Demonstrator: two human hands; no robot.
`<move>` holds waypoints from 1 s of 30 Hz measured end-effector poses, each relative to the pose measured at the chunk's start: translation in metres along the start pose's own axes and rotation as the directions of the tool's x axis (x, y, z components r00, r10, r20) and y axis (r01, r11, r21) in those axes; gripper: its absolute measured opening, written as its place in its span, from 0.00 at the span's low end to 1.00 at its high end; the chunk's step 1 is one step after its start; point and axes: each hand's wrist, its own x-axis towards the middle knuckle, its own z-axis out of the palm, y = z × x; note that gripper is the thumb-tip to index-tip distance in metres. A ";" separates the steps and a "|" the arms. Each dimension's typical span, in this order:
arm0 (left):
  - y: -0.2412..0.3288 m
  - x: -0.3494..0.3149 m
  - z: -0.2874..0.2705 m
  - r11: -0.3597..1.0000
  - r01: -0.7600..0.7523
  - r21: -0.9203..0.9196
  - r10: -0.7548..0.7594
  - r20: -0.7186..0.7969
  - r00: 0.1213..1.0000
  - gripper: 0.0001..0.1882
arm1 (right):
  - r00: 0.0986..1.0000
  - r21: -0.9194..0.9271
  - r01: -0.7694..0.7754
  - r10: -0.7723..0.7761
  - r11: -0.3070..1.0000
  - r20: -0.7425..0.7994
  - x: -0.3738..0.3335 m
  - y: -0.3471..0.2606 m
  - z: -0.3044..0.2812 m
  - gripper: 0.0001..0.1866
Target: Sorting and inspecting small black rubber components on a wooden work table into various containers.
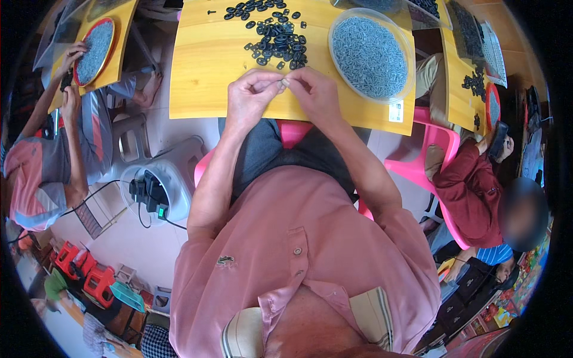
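Observation:
My left hand (pixel 253 99) and my right hand (pixel 315 96) meet over the near edge of the yellow wood-grain table (pixel 203 77). Thumbs and fingertips of both are pinched together at one spot. Whatever is between them is too small and covered to make out. Just beyond my fingers lies a loose pile of small black oval pieces with holes (pixel 280 45), with more scattered farther back. To the right of my right hand stands a round clear tub (pixel 410 65), filled with small grey metal screws (pixel 370 56).
At left, another person's hands work beside a red-rimmed tray (pixel 111 27) of grey pieces. At right, a person in a dark red shirt (pixel 471 197) sits on a pink chair (pixel 418 158), holding a dark phone-like object (pixel 498 138). A grey upturned stool (pixel 179 173) holds black plugs (pixel 149 188).

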 end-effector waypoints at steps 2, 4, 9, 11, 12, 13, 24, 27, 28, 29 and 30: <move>0.000 0.001 -0.002 1.000 0.010 -0.007 -0.010 -0.017 1.000 0.07 | 0.999 0.008 0.008 -0.008 1.000 -0.053 0.001 -0.003 -0.003 0.06; 0.000 0.002 -0.004 1.000 0.018 -0.016 -0.019 -0.036 0.999 0.08 | 0.994 0.015 0.019 -0.017 1.000 -0.105 0.003 -0.004 -0.011 0.05; 0.003 0.003 -0.006 0.996 0.020 -0.092 -0.034 -0.150 0.988 0.09 | 0.968 -0.401 0.155 -0.219 0.903 -0.119 0.001 0.006 -0.027 0.06; 0.001 0.004 -0.008 0.992 0.015 -0.128 -0.035 -0.151 0.988 0.09 | 0.970 -0.433 0.164 -0.224 0.886 -0.092 0.000 0.005 -0.026 0.06; 0.000 0.004 -0.009 0.987 0.012 -0.160 -0.036 -0.149 0.988 0.09 | 0.971 -0.463 0.171 -0.228 0.870 -0.069 0.000 0.004 -0.025 0.06; -0.001 0.004 -0.008 0.987 0.011 -0.161 -0.035 -0.148 0.988 0.09 | 0.971 -0.464 0.171 -0.229 0.869 -0.070 0.001 0.004 -0.024 0.06; -0.003 0.004 -0.008 0.987 0.012 -0.160 -0.028 -0.099 0.995 0.09 | 0.997 -0.483 0.021 -0.053 0.876 -0.052 0.004 0.006 -0.018 0.11; -0.004 0.003 -0.008 0.990 0.013 -0.139 -0.027 -0.099 0.995 0.09 | 0.997 -0.476 0.036 -0.063 0.879 -0.041 0.003 0.002 -0.023 0.12; -0.003 0.003 -0.008 0.990 0.013 -0.138 -0.027 -0.096 0.995 0.09 | 0.997 -0.476 0.034 -0.062 0.879 -0.044 0.003 0.002 -0.023 0.12; -0.003 0.003 -0.008 0.991 0.014 -0.135 -0.028 -0.098 0.995 0.09 | 0.998 -0.481 0.045 -0.064 0.876 -0.023 0.003 0.003 -0.024 0.11; -0.003 0.003 -0.007 0.991 0.015 -0.132 -0.028 -0.100 0.995 0.09 | 0.998 -0.486 0.057 -0.066 0.872 -0.002 0.003 0.004 -0.024 0.11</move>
